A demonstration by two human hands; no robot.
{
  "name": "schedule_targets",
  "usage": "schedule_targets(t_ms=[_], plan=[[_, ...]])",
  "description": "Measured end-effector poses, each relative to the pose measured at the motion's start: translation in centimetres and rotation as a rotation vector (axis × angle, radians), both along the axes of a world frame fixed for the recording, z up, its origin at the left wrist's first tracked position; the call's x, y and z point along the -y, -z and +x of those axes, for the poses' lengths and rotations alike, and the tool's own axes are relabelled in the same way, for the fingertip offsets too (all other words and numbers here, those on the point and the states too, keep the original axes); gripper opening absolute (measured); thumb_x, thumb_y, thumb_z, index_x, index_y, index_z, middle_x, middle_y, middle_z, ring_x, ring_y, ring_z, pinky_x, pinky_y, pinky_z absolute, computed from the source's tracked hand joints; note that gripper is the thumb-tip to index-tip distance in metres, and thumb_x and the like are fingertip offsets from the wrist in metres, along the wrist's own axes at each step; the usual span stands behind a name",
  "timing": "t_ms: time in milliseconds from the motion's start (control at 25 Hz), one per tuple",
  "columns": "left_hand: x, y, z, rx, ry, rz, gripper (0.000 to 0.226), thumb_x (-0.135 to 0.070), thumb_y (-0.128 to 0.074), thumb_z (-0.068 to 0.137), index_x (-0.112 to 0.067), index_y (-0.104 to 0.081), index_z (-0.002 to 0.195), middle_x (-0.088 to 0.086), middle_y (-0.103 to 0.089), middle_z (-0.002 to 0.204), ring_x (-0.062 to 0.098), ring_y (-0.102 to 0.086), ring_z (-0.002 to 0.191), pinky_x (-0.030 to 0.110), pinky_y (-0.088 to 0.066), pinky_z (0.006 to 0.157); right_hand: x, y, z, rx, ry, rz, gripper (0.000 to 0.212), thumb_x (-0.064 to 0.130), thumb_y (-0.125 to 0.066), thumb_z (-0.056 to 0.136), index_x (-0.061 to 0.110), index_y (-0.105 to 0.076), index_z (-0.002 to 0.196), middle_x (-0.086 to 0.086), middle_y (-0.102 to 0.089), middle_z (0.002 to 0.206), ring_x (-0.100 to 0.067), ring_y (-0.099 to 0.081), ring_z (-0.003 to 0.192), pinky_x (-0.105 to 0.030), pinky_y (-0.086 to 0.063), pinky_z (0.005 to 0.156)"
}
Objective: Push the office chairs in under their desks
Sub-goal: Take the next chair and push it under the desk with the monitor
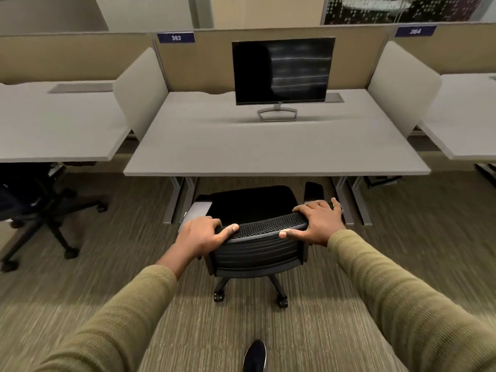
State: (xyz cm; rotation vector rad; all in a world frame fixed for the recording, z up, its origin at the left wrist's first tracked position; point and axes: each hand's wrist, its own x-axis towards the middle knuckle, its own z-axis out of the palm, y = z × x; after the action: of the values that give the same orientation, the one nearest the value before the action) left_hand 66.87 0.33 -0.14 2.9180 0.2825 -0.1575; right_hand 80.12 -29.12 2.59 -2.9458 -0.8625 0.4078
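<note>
Currently the chair (257, 237) backrest is clasped by both hands' grip, left hand (201, 234) and right hand (319, 221); its 1 o'clock armrest (314, 190) could be knocked against the worktop (268, 146) leg (346, 200).

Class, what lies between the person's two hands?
In the head view, only the chair's mesh top edge spans from left hand to right hand.

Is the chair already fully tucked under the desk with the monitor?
No, the chair's backrest and rear casters sit well short of the desk edge, with both hands gripping its top.
</note>
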Motion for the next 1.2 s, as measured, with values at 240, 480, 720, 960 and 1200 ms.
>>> schedule_targets(t_ms=[240,480,720,960,1200], plan=[[-5.1,0.4,7.5,-0.036,0.004,0.017,0.085,-0.092,-0.014,0.079,-0.026,-0.067,0.087,-0.005,-0.061,0.085,0.015,-0.06,0.079,0.042,-0.053,0.076,-5.1,1.0,7.3,-0.023,-0.002,0.015,0.107,0.101,-0.03,0.058,0.038,-0.044,0.143,0.005,-0.047,0.15,-0.023,-0.029,0.145,-0.062,0.005,0.119],[-11.5,1.1,13.9,0.031,0.029,0.077,0.088,-0.096,-0.013,0.078,-0.025,-0.066,0.075,-0.008,-0.063,0.071,0.01,-0.06,0.066,0.035,-0.051,0.065,-10.5,1.4,12.8,-0.012,-0.02,0.037,0.113,0.103,-0.024,0.056,0.035,-0.046,0.144,0.002,-0.049,0.147,-0.026,-0.035,0.141,-0.063,-0.001,0.119],[-15.7,1.4,18.3,0.044,0.036,0.049,0.088,-0.098,-0.014,0.077,-0.027,-0.065,0.077,-0.008,-0.065,0.066,0.01,-0.062,0.061,0.029,-0.046,0.055,-14.2,1.8,17.0,-0.002,-0.026,0.029,0.12,0.107,-0.016,0.052,0.035,-0.045,0.144,0.001,-0.05,0.147,-0.027,-0.035,0.141,-0.062,-0.004,0.118],[-19.0,1.5,18.9,0.057,0.106,0.064,0.084,-0.095,-0.015,0.079,-0.028,-0.066,0.077,-0.008,-0.064,0.071,0.012,-0.059,0.067,0.031,-0.043,0.055,-16.3,3.1,16.2,0.064,-0.055,0.043,0.109,0.102,-0.025,0.064,0.033,-0.042,0.146,0.0,-0.048,0.148,-0.028,-0.034,0.142,-0.062,-0.003,0.119],[-19.3,1.9,18.9,0.095,0.105,0.062,0.087,-0.097,-0.011,0.076,-0.03,-0.066,0.078,-0.009,-0.063,0.072,0.012,-0.059,0.068,0.029,-0.039,0.054,-16.5,2.7,15.9,0.045,-0.054,0.022,0.104,0.095,-0.036,0.071,0.031,-0.031,0.153,-0.003,-0.037,0.158,-0.028,-0.023,0.149,-0.063,0.004,0.12]])
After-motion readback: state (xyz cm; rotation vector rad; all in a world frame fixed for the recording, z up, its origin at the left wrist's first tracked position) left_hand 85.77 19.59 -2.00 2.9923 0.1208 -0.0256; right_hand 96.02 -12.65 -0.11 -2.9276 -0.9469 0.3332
